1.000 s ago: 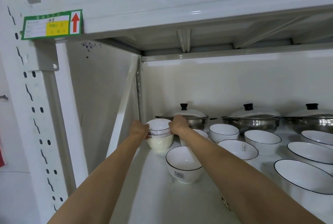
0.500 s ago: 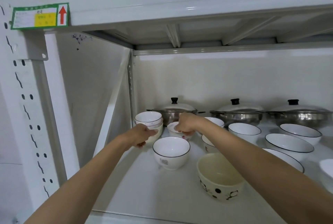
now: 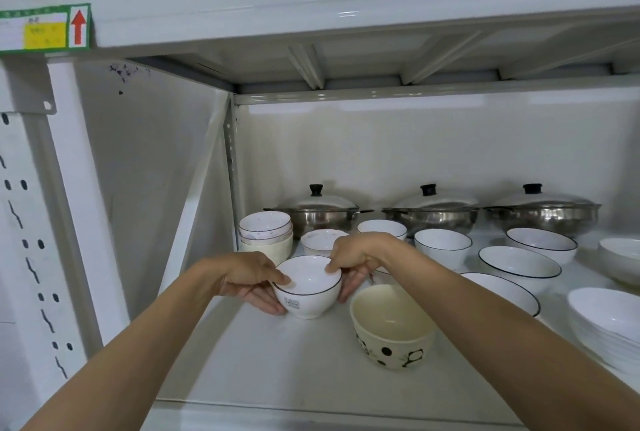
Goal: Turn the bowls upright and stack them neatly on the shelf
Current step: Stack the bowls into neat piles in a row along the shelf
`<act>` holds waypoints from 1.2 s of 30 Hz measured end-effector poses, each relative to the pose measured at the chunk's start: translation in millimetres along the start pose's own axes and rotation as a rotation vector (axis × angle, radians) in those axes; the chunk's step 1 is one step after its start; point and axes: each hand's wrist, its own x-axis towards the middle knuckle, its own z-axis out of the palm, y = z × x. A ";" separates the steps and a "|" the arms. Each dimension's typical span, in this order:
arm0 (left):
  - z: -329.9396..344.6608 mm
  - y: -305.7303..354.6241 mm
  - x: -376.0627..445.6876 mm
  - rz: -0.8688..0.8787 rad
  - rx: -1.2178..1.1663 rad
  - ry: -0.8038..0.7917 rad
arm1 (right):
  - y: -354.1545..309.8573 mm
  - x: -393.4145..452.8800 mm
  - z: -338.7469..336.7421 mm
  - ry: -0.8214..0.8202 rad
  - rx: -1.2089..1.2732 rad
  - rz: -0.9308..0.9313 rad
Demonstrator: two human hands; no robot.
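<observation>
- Head view: a white bowl with a dark rim (image 3: 306, 286) stood upright near the front left of the shelf (image 3: 263, 371), held from both sides.
- Left hand (image 3: 247, 280) — thumb hooked over the near-left rim, fingers (image 3: 265, 302) curled round the outer wall beneath.
- Right hand (image 3: 353, 262) — thumb on the far-right rim, fingers (image 3: 349, 286) wrapped down the right wall.
- Could not tell whether the bowl's foot touched the shelf or hung just above it.
- Just right of it, apart: a cream bowl with black dots (image 3: 393, 326), upright.
- Behind, in the back left corner: a stack of small bowls (image 3: 266, 236), upright, with a single small bowl (image 3: 323, 241) just beside it.
- Further right: more white bowls, dark-rimmed, upright and unstacked, among them one (image 3: 443, 247) near the right forearm.
- Along the back wall: three lidded steel pots (image 3: 429, 210) in a row.
- On the upper shelf's front edge, far left: a green-bordered label with a red arrow (image 3: 45, 28).
</observation>
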 end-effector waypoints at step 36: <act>28.4 47.1 97.5 0.332 0.121 0.819 | 0.4 75.3 -52.2 0.724 -0.234 -0.048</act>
